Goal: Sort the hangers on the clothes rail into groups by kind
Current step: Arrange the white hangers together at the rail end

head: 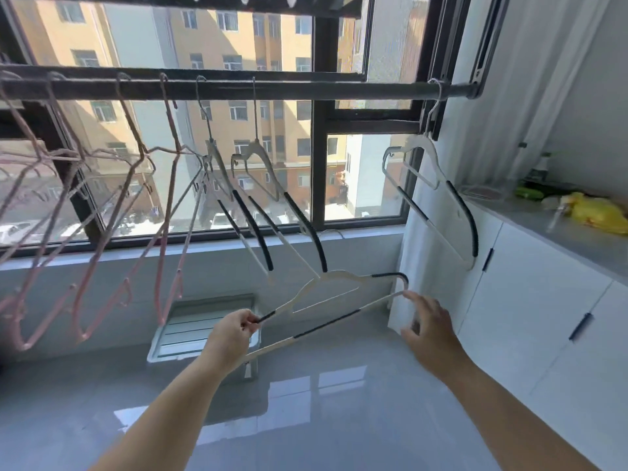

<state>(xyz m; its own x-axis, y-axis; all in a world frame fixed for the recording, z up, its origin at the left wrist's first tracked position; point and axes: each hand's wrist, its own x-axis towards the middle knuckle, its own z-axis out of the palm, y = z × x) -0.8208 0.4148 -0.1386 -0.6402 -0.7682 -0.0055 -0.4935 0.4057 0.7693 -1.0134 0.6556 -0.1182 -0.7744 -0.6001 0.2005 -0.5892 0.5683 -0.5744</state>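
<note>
A dark clothes rail (306,89) runs across the window. Several pink wire hangers (129,185) hang on its left part. Two white hangers with black grip sleeves (258,198) hang near the middle, and another of that kind (438,185) hangs at the far right end. A fourth white-and-black hanger (326,294) is off the rail, held low and nearly level. My left hand (234,334) is shut on its left end. My right hand (431,331) is open, with a fingertip touching the hanger's right end.
White cabinets (530,317) with a grey counter stand along the right wall, with a yellow bag (594,212) and a bottle on top. A pale plastic tray (200,328) lies on the shiny grey floor below the window sill.
</note>
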